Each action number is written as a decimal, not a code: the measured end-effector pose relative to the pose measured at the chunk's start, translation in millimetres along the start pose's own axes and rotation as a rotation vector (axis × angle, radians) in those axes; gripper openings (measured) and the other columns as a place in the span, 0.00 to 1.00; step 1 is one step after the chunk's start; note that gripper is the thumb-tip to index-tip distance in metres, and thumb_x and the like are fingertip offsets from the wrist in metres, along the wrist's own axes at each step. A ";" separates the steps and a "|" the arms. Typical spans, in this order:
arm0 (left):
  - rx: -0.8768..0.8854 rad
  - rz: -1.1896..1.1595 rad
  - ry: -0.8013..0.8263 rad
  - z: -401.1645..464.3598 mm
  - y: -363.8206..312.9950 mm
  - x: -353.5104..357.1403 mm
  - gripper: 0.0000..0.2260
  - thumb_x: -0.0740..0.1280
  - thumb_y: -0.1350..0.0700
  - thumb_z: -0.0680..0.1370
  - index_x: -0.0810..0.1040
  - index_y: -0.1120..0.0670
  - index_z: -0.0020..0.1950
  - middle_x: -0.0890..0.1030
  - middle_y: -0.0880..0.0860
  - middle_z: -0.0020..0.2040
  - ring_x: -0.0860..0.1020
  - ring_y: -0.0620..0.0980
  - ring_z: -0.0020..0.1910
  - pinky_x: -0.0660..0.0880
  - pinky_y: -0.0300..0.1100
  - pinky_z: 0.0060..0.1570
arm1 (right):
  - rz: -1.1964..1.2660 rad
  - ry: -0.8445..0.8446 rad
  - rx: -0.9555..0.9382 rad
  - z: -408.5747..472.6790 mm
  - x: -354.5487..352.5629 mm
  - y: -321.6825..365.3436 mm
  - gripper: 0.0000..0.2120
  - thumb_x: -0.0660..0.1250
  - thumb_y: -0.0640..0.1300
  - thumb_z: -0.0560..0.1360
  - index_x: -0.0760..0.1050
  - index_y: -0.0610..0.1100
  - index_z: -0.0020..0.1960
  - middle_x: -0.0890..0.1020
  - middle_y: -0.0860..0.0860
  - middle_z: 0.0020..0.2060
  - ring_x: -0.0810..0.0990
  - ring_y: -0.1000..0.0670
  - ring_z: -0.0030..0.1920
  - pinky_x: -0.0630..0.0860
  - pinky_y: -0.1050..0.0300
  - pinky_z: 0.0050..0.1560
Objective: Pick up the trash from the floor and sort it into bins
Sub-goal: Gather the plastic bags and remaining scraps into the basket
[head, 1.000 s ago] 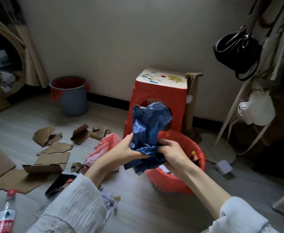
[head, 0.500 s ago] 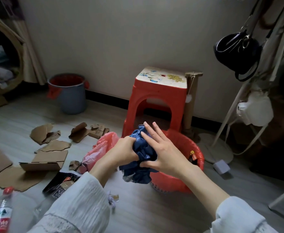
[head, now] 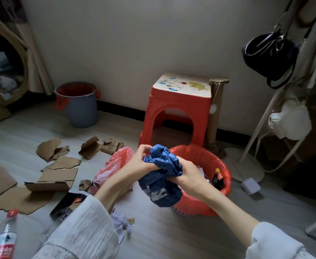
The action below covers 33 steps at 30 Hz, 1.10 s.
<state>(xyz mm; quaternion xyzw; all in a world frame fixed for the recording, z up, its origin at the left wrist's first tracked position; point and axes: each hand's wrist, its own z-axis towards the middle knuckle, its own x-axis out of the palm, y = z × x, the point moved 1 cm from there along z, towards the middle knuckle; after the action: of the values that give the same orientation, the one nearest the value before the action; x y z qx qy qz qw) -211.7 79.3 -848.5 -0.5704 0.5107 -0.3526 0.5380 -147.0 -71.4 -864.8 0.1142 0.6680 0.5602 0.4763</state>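
A crumpled blue bag (head: 161, 176) is held in both hands in front of the person, at the near-left rim of the red bin (head: 217, 161). The left hand (head: 141, 161) is closed on the bag's upper left part, its fingers curled round the plastic. The right hand (head: 188, 171) is clenched on the bag's right side, with a fold of blue gripped in the fist. The bag's lower part hangs below the hands, in front of the bin's wall. The bin is lined with red plastic, and a dark bottle (head: 217, 179) with a red and yellow top is seen inside it, at the right.

A red bag (head: 114, 165) lies on the floor (head: 172, 236) just left of the left forearm. Torn cardboard pieces (head: 57, 176) are scattered on the floor further left. A dark wrapper (head: 67, 202) lies beside the left sleeve (head: 82, 232), and scraps of crumpled paper (head: 120, 221) are seen just beyond that sleeve. A clear water bottle (head: 3, 238) with a red cap and red label is seen at the lower left corner.

A red stool (head: 179, 109) with a pale, flower-printed top stands behind the bin, against the wall. A grey bucket (head: 78, 107) with a red liner stands by the wall, well apart to the left. A black handbag (head: 269, 57) hangs at the upper right, with a white bag (head: 289, 122) below it. A small pale block (head: 250, 186) lies on the floor to the right of the bin.
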 end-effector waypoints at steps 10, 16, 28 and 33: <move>-0.025 0.054 -0.056 35.4 15.6 14.8 0.14 0.62 0.73 0.72 0.78 0.56 0.48 0.82 0.62 0.46 0.82 0.59 0.46 0.79 0.58 0.47 | 0.173 0.170 0.177 7.5 -14.8 -25.4 0.17 0.69 0.36 0.73 0.71 0.51 0.56 0.80 0.55 0.50 0.79 0.66 0.47 0.75 0.70 0.50; -0.074 -0.084 -0.232 56.7 18.4 21.9 0.12 0.58 0.74 0.73 0.77 0.61 0.43 0.80 0.59 0.38 0.80 0.54 0.36 0.79 0.45 0.35 | 0.052 0.202 0.079 7.1 -9.0 -29.8 0.47 0.76 0.45 0.66 0.50 0.59 0.73 0.67 0.59 0.67 0.67 0.63 0.66 0.65 0.66 0.67; 0.022 0.439 0.045 78.1 52.0 47.2 0.21 0.58 0.56 0.80 0.61 0.52 0.73 0.70 0.48 0.64 0.71 0.46 0.60 0.66 0.36 0.58 | -0.328 -0.300 0.128 28.8 -50.7 -93.4 0.25 0.62 0.28 0.68 0.76 0.45 0.62 0.79 0.46 0.54 0.77 0.46 0.55 0.67 0.64 0.52; 0.152 1.152 0.257 93.0 97.0 53.0 0.26 0.50 0.44 0.81 0.47 0.50 0.77 0.47 0.56 0.77 0.44 0.56 0.76 0.48 0.52 0.74 | -0.836 0.044 0.290 51.4 -54.9 -149.1 0.33 0.61 0.33 0.72 0.58 0.47 0.74 0.68 0.46 0.65 0.70 0.42 0.65 0.70 0.49 0.60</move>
<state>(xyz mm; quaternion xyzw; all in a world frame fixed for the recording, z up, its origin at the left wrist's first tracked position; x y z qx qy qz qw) -130.7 61.7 -966.8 -0.1139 0.7722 -0.1056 0.6161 -22.3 -127.8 -960.6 -0.1124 0.7385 0.2222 0.6266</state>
